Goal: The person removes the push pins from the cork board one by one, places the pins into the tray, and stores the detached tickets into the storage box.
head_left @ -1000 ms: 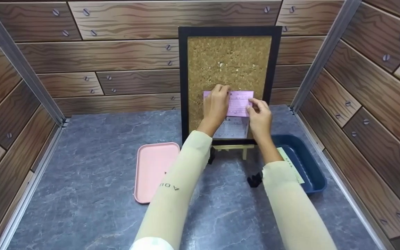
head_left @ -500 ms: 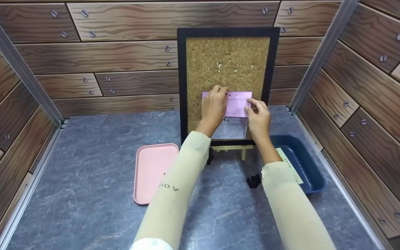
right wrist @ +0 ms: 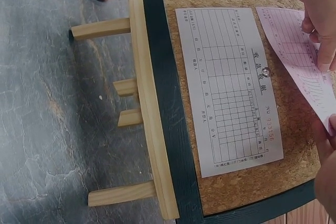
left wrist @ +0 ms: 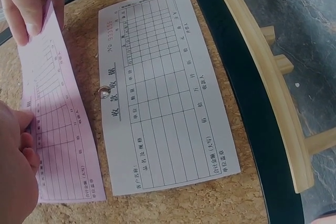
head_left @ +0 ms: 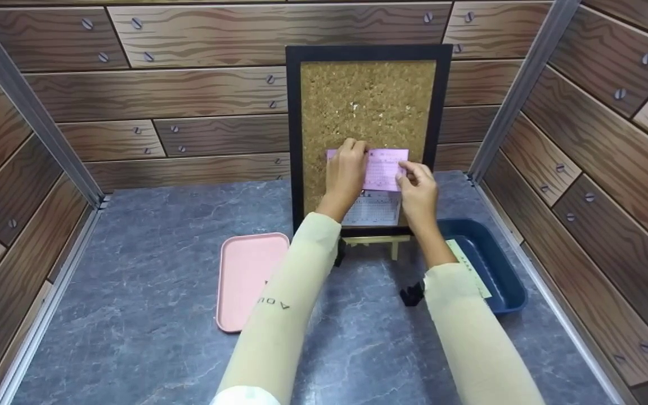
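Note:
A pink receipt (head_left: 386, 170) lies across the lower half of a black-framed cork board (head_left: 369, 84). My left hand (head_left: 348, 173), fingers curled, grips it near its top middle; the fingertips are mostly hidden there. From the other side, my right hand (head_left: 419, 188) pinches the receipt's right edge between thumb and fingers. In the left wrist view the pink receipt (left wrist: 65, 145) bows away from the cork. Below it on the board is a white printed receipt (left wrist: 168, 93), with a clear tack (left wrist: 104, 92) at its upper middle.
The board leans on a wooden easel (right wrist: 147, 103). Left of it, a pink tray (head_left: 245, 281) lies partly behind my left sleeve. On the right stands a dark blue bin (head_left: 507, 281) with a pale green slip (head_left: 473, 273) in it. Wood-patterned walls enclose the table.
Both hands keep their places on the pink receipt. The whole head view has shifted very slightly; nothing else visibly differs.

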`<state>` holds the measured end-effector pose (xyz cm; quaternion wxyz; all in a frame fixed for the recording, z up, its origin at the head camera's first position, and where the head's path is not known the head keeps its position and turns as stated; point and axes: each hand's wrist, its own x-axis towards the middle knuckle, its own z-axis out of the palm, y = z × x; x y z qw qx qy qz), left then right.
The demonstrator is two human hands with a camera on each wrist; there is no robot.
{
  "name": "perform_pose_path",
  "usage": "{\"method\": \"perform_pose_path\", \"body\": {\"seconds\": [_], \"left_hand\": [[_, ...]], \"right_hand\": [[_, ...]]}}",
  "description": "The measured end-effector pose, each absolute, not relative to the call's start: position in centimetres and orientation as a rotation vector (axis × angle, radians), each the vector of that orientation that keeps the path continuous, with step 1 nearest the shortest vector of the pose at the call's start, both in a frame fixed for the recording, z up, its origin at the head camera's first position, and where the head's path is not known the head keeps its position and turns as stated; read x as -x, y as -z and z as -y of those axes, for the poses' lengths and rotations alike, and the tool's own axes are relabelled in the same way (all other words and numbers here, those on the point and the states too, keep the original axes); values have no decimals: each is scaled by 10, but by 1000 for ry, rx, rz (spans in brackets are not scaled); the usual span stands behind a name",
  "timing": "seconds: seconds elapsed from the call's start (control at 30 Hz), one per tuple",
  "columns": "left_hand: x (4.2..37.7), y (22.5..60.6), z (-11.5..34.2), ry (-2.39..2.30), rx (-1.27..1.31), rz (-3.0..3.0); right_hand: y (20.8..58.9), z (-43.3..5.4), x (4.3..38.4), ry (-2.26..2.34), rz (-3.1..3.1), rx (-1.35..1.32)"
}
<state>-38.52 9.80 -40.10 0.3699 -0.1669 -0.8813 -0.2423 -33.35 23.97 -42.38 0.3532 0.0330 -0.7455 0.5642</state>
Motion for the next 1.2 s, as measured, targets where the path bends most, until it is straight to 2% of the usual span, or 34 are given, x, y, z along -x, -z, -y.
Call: {"method": "perform_pose_path", "body": {"seconds": [0.37,1.2], "left_hand": [[382,399,-100,659,400,2279],[381,399,-102,589,383,2305]], "right_hand": [[432,-245,343,-1454,1924,-105],[431,-241,340,-1456,1909,-91]]}}
